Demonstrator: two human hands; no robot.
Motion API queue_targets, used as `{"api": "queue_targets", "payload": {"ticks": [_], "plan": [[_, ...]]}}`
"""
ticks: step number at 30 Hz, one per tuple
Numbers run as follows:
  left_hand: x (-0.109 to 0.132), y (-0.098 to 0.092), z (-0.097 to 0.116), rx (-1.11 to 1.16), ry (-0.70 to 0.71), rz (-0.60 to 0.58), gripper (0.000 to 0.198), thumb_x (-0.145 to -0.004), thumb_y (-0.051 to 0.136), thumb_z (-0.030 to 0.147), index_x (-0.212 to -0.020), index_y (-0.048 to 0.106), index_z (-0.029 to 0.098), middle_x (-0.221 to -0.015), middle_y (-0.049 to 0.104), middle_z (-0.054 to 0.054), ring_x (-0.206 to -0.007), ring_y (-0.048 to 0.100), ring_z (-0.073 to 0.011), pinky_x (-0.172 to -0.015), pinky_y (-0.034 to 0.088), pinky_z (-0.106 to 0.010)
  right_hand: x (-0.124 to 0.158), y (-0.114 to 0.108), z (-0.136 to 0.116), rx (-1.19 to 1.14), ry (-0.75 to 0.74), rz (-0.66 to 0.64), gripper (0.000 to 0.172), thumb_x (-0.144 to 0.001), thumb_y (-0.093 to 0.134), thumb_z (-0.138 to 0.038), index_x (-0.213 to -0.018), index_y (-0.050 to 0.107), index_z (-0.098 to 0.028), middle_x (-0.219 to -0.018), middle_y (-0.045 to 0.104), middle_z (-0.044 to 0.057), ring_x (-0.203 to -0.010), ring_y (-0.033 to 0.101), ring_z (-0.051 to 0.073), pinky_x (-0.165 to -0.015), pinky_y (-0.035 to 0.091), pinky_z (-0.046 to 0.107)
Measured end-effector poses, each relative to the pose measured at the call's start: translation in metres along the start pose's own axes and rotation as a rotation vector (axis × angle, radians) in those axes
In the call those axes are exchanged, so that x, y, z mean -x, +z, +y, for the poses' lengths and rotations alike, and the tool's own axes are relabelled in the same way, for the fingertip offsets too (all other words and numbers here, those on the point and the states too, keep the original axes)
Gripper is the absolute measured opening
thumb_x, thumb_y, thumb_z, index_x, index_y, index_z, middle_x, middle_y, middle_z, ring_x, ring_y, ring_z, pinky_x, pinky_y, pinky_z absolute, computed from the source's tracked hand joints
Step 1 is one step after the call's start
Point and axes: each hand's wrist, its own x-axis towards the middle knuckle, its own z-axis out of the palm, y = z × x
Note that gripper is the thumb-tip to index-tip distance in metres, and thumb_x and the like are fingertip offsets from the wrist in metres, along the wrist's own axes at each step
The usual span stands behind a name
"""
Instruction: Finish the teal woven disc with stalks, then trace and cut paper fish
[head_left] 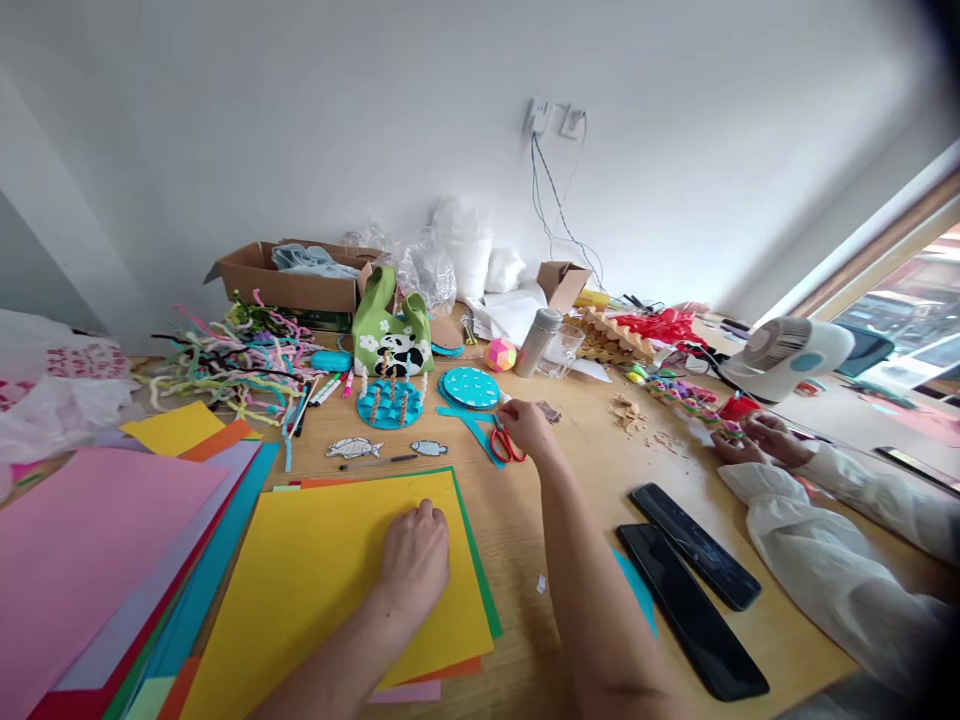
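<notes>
Here, the left hand (pixel 418 548) lies loosely curled on the yellow paper (pixel 315 560), its grip hidden. The right hand (pixel 525 424), fingers bunched, is just beside the red scissors (pixel 505 446) on the table (pixel 577 470); I cannot tell what it holds.

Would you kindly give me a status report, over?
Left hand on yellow paper. Right hand beside red-handled scissors, grip unclear. Pen lying beyond paper.

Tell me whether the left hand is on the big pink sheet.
No, the left hand is on the big yellow sheet; the pink sheet lies farther left.
</notes>
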Motion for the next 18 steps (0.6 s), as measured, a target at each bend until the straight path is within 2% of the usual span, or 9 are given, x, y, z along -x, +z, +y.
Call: {"api": "queue_targets", "payload": {"ticks": [5, 10, 15, 18], "plan": [[-0.004, 0.006, -0.001, -0.002, -0.025, 0.002, 0.030, -0.090, 0.035, 0.014, -0.094, 0.064, 0.012, -0.095, 0.063, -0.013, -0.088, 0.062, -0.0243, -0.077, 0.049, -0.036, -0.009, -0.012, 0.018, 0.085, 0.056, 0.026, 0.017, -0.079, 0.054, -0.021, -0.070, 0.068, -0.015, -0.069, 0.069, 0.007, -0.065, 0.060, 0.016, -0.056, 0.034, 0.023], [-0.005, 0.008, -0.001, -0.008, -0.023, 0.004, 0.030, -0.090, 0.035, 0.014, -0.093, 0.064, 0.014, -0.093, 0.063, -0.011, -0.088, 0.062, -0.0226, -0.077, 0.048, -0.035, -0.013, -0.011, 0.034, 0.145, 0.097, 0.010, 0.018, -0.077, 0.053, -0.015, -0.065, 0.066, -0.015, -0.067, 0.068, 0.008, -0.065, 0.060, 0.016, -0.056, 0.035, 0.023], [-0.005, 0.008, -0.002, 0.002, -0.020, 0.013, 0.030, -0.090, 0.033, 0.014, -0.092, 0.064, 0.015, -0.093, 0.062, -0.011, -0.087, 0.062, -0.0227, -0.077, 0.048, -0.035, -0.008, 0.011, 0.040, 0.166, 0.060, -0.060, 0.011, -0.075, 0.063, -0.021, -0.064, 0.064, -0.018, -0.067, 0.066, 0.009, -0.068, 0.063, 0.021, -0.059, 0.041, 0.027], [-0.004, 0.007, -0.001, 0.016, -0.033, 0.007, 0.030, -0.091, 0.034, 0.016, -0.093, 0.064, 0.014, -0.094, 0.062, -0.011, -0.087, 0.062, -0.0218, -0.078, 0.048, -0.034, -0.003, 0.026, 0.040, 0.146, 0.000, -0.074, 0.003, -0.072, 0.067, -0.021, -0.072, 0.066, -0.019, -0.072, 0.066, 0.011, -0.075, 0.064, 0.024, -0.065, 0.045, 0.030]]}}
